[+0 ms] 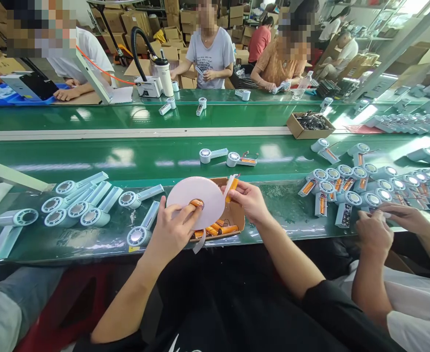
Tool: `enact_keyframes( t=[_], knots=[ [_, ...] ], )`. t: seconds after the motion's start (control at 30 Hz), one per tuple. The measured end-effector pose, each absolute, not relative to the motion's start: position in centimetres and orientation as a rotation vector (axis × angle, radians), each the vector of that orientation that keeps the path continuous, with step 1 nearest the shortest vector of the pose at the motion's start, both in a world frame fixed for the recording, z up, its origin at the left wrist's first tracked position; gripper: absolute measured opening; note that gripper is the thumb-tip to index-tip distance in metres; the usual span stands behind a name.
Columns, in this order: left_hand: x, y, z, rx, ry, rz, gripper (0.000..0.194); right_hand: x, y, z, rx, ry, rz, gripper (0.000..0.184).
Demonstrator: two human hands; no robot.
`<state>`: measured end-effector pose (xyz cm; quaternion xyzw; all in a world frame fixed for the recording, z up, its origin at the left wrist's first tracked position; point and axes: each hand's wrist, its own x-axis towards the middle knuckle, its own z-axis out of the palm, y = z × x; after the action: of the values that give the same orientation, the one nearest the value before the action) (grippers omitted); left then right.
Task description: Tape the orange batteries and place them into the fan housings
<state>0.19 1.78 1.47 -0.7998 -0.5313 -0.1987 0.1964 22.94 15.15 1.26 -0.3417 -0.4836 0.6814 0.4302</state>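
Well left of the left grip, pale blue fan bodies point(95, 217) lie clustered on the green worktop point(108, 234); one more fan body point(137, 236) sits just beside that grip. The left grip point(176, 225) holds a white roll point(195, 188), fingers spread over its face and reaching the core hole; a loose tail point(199, 242) hangs from the roll's near side. Below the roll, between the two grips, an open cardboard box point(241, 220) holds orange cells point(215, 230). The right grip point(249, 200) is pinched narrow on an orange-wrapped cell point(233, 189) with a white strip point(229, 184), close to the roll's right edge. Well right of this grip, fan units with orange inserts point(327, 187) crowd together, a co-worker's hands point(374, 230) near them.
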Motion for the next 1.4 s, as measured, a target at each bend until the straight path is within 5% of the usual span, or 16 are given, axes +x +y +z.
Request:
enact_keyframes(
  t=[0.17, 0.37, 0.5, 0.73, 0.93, 1.17, 1.4],
  knots=[
    [2.2, 1.5, -0.1, -2.227, -1.593, -0.683, 0.051, 20.6, 12.7, -2.0, -0.748, -0.733, 1.529, 0.047],
    [3.6, 0.9, -1.7, -2.681, -1.599, -0.611, 0.062, 27.0, 21.6, 2.0, -0.697, -0.599, 1.072, 0.014],
    [0.7, 5.7, 0.3, -2.791, -1.87, -0.494, 0.081, 29.2, 23.0, 3.0, -0.676, -0.705, 1.096, 0.036],
    [1.5, 21.8, 3.2, -2.589, -2.315, -0.24, 0.044, 27.7, 18.7, -0.9, -0.79, -0.946, 1.124, 0.072],
    [5.6, 31.1, 1.4, -2.368, -2.27, -0.01, 0.043, 29.0, 19.3, 0.3, -0.773, -1.012, 1.106, 0.06],
    [1.6, 30.7, 0.3, -2.548, -2.094, 0.285, 0.036, 33.3, 19.6, -0.2, -0.934, -1.04, 1.071, 0.057],
    [-0.3, 31.3, 0.4, -2.723, -2.118, 0.286, 0.033, 24.7, 27.6, -0.7, -1.127, -1.729, 1.044, 0.05]
  ],
)
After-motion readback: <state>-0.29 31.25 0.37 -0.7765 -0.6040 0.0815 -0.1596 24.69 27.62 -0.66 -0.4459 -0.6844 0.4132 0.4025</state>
